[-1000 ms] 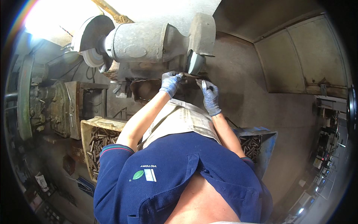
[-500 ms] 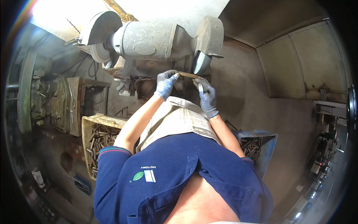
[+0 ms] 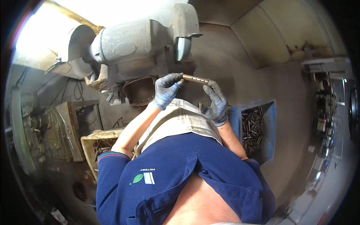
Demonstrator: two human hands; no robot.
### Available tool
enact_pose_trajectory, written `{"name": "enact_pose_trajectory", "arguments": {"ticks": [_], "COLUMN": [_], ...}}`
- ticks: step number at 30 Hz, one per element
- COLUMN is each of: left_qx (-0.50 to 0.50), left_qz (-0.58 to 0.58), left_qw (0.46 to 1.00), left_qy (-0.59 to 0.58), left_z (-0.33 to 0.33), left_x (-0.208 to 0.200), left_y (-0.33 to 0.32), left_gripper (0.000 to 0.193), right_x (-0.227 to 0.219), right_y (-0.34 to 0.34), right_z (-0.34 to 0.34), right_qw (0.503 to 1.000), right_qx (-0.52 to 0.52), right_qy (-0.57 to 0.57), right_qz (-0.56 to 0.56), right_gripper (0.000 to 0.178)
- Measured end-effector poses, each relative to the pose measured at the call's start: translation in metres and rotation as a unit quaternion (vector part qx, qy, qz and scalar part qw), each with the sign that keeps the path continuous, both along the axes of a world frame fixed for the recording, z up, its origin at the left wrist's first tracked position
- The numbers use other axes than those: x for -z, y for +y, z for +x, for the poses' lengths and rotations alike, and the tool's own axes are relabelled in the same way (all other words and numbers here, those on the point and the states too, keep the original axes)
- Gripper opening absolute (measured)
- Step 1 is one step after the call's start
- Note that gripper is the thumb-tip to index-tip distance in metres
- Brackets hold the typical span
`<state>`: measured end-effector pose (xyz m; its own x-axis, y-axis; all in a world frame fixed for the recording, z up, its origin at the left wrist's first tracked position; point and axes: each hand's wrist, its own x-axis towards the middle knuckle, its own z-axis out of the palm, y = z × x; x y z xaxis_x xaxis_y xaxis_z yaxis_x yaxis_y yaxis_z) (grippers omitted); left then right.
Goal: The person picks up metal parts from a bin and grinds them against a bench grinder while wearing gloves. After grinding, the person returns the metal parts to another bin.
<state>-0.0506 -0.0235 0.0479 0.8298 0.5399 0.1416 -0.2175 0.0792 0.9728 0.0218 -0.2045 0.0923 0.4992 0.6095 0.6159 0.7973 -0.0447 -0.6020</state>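
Many metal pieces (image 3: 252,129) are being held in a blue bin (image 3: 269,129) and a pale bin (image 3: 102,135), finished ones being indistinguishable. Ahead, one holed rod (image 3: 195,78) is being pinched by the left hand (image 3: 165,90) and touched by the spread right hand (image 3: 217,105), clear of the grinding wheel (image 3: 183,49).

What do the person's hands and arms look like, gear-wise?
Left hand and right hand: blue-and-white gloves, greyed toward the fingers, ending around the wrists. Forearms bare. Short navy sleeves; left hem carries thin coloured stripes.
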Motion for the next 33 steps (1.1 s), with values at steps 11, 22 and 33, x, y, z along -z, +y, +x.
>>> {"name": "enact_pose_trajectory", "arguments": {"ticks": [11,22,33], "left_qx": [0.037,-0.017,-0.185], "left_qz": [-0.064,-0.053,0.202], "left_qw": [0.991,0.985,0.904], "left_qy": [0.113,0.165,0.328], "left_z": [-0.010,-0.067,-0.208], "left_x": [0.042,0.097,0.025], "left_y": [-0.004,0.063,0.079], "left_gripper": [0.025,0.016,0.025], "right_x": [0.018,0.063,0.105], "right_y": [-0.176,-0.135,-0.036], "right_z": [-0.014,0.002,0.005], "right_qw": [0.926,0.936,0.965], "right_qx": [0.364,0.295,-0.022], "right_qy": [0.028,0.132,0.158], "right_qz": [-0.093,-0.138,-0.207], "right_gripper": [0.050,0.029,0.014]}}
